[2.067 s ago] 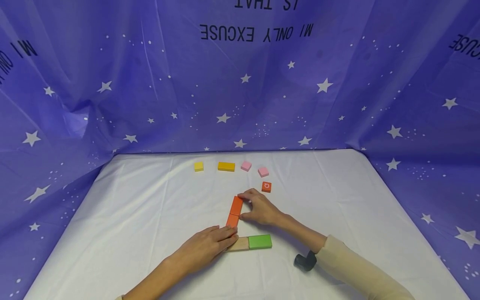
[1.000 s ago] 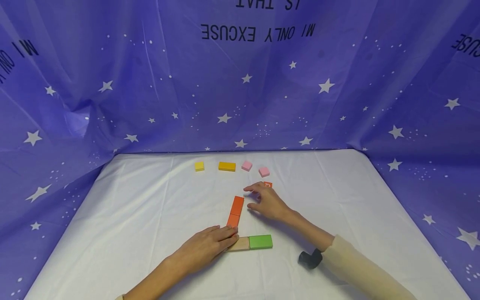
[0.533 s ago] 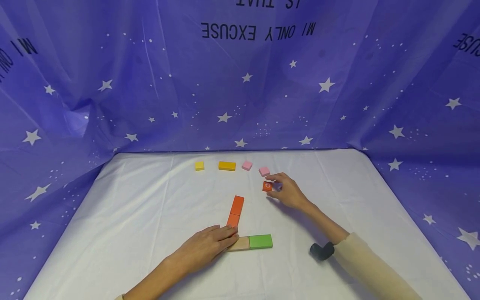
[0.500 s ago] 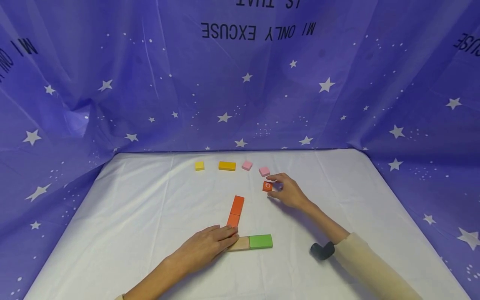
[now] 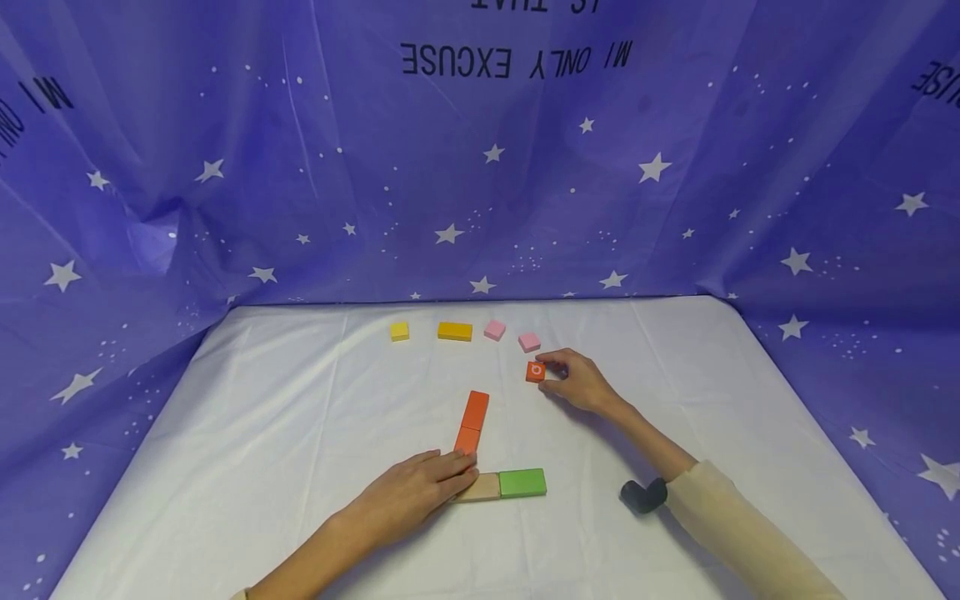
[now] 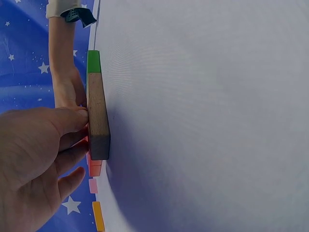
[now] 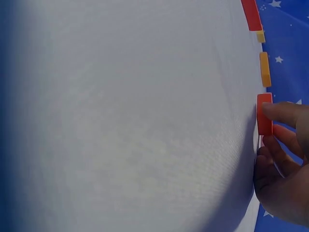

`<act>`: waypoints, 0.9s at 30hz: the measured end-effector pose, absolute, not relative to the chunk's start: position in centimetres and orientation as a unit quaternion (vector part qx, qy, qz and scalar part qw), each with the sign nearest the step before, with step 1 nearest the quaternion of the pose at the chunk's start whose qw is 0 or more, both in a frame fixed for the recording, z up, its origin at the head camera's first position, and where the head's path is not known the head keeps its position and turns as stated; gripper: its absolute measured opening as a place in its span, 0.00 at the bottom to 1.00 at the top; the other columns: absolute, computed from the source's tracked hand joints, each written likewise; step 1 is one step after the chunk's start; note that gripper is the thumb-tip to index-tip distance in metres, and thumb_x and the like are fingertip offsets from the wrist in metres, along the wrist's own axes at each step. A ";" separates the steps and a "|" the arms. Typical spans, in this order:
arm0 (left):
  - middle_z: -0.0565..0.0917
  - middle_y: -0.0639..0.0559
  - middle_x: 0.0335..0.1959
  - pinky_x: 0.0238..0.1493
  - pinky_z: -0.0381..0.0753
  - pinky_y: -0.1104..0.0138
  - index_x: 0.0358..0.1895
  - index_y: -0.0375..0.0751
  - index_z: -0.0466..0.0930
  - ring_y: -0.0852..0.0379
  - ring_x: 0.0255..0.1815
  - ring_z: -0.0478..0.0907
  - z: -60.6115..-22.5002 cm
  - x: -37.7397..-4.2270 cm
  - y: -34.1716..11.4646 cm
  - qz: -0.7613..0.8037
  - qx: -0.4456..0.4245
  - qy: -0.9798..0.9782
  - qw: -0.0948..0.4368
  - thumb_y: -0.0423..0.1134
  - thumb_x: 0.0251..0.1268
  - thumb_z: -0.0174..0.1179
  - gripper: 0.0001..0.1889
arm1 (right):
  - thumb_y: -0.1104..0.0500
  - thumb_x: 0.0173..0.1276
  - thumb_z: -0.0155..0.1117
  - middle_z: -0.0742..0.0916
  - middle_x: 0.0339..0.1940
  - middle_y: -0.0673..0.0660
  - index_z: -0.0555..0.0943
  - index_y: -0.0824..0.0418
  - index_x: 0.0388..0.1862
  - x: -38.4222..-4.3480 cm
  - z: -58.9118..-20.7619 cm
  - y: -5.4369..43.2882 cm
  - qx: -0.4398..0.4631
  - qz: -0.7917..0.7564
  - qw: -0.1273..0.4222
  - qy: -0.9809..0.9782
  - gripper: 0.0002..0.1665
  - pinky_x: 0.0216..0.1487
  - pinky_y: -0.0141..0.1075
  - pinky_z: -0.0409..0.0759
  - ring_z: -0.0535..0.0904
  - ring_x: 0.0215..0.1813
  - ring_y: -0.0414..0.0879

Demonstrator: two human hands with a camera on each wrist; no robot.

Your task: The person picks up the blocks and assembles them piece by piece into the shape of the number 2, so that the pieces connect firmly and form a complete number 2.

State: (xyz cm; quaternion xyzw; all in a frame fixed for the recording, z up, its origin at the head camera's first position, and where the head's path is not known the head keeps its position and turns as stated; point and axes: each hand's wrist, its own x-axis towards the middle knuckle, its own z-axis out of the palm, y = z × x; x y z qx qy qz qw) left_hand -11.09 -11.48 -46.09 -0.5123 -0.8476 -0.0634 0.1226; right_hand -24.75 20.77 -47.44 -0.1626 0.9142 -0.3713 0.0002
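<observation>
In the head view my right hand (image 5: 577,381) pinches a small red block (image 5: 536,372) marked with a white ring, thumb at its near edge and fingertips at its far edge. In the right wrist view the thumb lies against that same block. My left hand (image 5: 408,493) rests with extended fingers over the corner where a plain wooden block (image 5: 480,487) meets a row of two red-orange blocks (image 5: 474,412). A green block (image 5: 522,482) lies end to end with the wooden one. The left wrist view has the left thumb on top of the wooden block (image 6: 98,104).
Along the far side of the white-covered table (image 5: 300,392) lie a small yellow block (image 5: 400,332), a longer orange-yellow block (image 5: 455,332) and two pink blocks (image 5: 529,342). A dark device (image 5: 643,497) sits at the right sleeve. A purple starry curtain (image 5: 360,192) surrounds the table.
My right hand has left the upper red-orange block, moved right and away, and taken hold of the small red block. The left hand has stayed in place.
</observation>
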 end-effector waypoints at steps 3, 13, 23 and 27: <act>0.79 0.47 0.64 0.63 0.75 0.59 0.61 0.40 0.82 0.54 0.65 0.74 -46.0 -11.1 -11.5 -0.062 -0.511 -0.849 0.121 0.33 0.64 0.65 0.20 | 0.65 0.57 0.75 0.86 0.49 0.59 0.84 0.65 0.56 -24.9 -47.5 20.8 -0.170 -0.368 -0.005 0.914 0.25 0.52 0.45 0.79 0.80 0.48 0.52; 0.79 0.47 0.63 0.62 0.76 0.59 0.60 0.40 0.82 0.55 0.65 0.74 -46.1 -11.1 -11.5 -0.059 -0.515 -0.845 0.129 0.32 0.63 0.66 0.21 | 0.67 0.57 0.73 0.86 0.46 0.59 0.86 0.66 0.53 -25.3 -47.8 20.2 -0.212 -0.370 -0.028 0.904 0.22 0.49 0.44 0.80 0.81 0.47 0.52; 0.79 0.48 0.63 0.62 0.76 0.59 0.61 0.40 0.82 0.55 0.65 0.74 -46.2 -11.1 -11.5 -0.061 -0.512 -0.848 0.124 0.33 0.64 0.65 0.20 | 0.68 0.57 0.74 0.86 0.49 0.60 0.85 0.66 0.53 -25.6 -47.0 18.0 -0.235 -0.373 -0.021 0.897 0.22 0.50 0.45 0.81 0.81 0.50 0.53; 0.79 0.47 0.63 0.62 0.76 0.59 0.60 0.40 0.82 0.54 0.65 0.74 -46.2 -11.2 -11.5 -0.061 -0.513 -0.847 0.126 0.33 0.64 0.65 0.20 | 0.67 0.57 0.74 0.87 0.48 0.59 0.86 0.65 0.53 -25.8 -46.9 17.0 -0.241 -0.373 -0.019 0.896 0.22 0.50 0.45 0.81 0.80 0.49 0.52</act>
